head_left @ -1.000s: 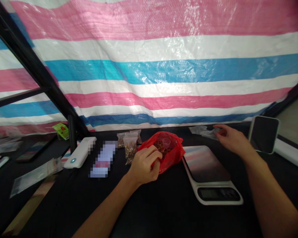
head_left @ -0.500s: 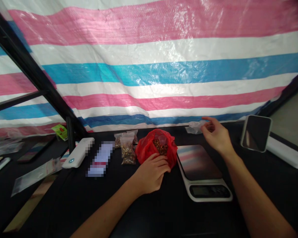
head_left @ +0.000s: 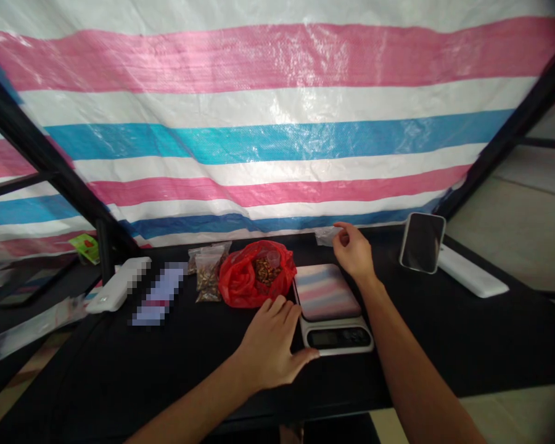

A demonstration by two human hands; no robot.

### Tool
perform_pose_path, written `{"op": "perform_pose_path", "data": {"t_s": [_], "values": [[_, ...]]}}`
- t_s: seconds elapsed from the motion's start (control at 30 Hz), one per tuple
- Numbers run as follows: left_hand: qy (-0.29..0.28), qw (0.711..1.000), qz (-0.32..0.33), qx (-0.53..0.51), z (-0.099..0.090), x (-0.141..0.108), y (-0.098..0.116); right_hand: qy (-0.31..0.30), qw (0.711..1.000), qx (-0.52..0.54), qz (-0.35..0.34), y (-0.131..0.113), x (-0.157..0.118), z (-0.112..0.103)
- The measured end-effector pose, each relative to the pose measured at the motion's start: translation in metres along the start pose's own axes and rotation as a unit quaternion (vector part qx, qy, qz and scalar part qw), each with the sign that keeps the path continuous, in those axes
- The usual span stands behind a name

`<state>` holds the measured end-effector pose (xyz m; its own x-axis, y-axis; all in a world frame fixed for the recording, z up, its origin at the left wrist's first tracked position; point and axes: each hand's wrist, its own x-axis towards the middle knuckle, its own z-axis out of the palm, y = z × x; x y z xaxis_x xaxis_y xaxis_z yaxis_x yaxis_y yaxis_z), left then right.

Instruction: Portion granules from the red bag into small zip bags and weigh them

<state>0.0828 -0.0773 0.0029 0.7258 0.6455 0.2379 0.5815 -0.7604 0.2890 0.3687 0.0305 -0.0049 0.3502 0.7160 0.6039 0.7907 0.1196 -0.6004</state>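
My left hand [head_left: 272,348] is by the lower left corner of a kitchen scale [head_left: 328,293], its thumb spread toward the display edge and nothing in its grasp. My right hand [head_left: 353,250] is behind the scale, thumb and fingers bent together at a clear plastic bag [head_left: 326,236]; whether it grips the bag is hard to see. A red plastic bag [head_left: 240,277] stands open left of the scale, holding small brown pieces [head_left: 264,272] and a small clear cup [head_left: 273,258]. Filled zip bags [head_left: 208,275] lie to its left.
Left of the filled bags are a blurred-out phone [head_left: 160,296], a white device [head_left: 120,285] and a flat clear packet [head_left: 37,327]. At right, a propped phone or screen [head_left: 423,242] stands by a long white object [head_left: 472,271]. Striped sheeting [head_left: 277,142] hangs behind.
The view has shifted right. My left hand has moved off the red bag toward the scale's near left corner, its thumb now spread. My right hand stays near the clear bag.
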Motion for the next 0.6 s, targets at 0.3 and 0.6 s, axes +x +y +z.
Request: {"op": "perform_pose_path", "data": {"t_s": [0.3,0.6], "values": [[0.057,0.997,0.021,0.052,0.017,0.029,0.001,0.064,0.996,0.026,-0.053,-0.026,0.001,-0.01],[0.302,0.952,0.047,-0.02,-0.041,0.023,-0.068,0.128,0.968,0.042,-0.212,-0.092,-0.02,-0.011]]}}
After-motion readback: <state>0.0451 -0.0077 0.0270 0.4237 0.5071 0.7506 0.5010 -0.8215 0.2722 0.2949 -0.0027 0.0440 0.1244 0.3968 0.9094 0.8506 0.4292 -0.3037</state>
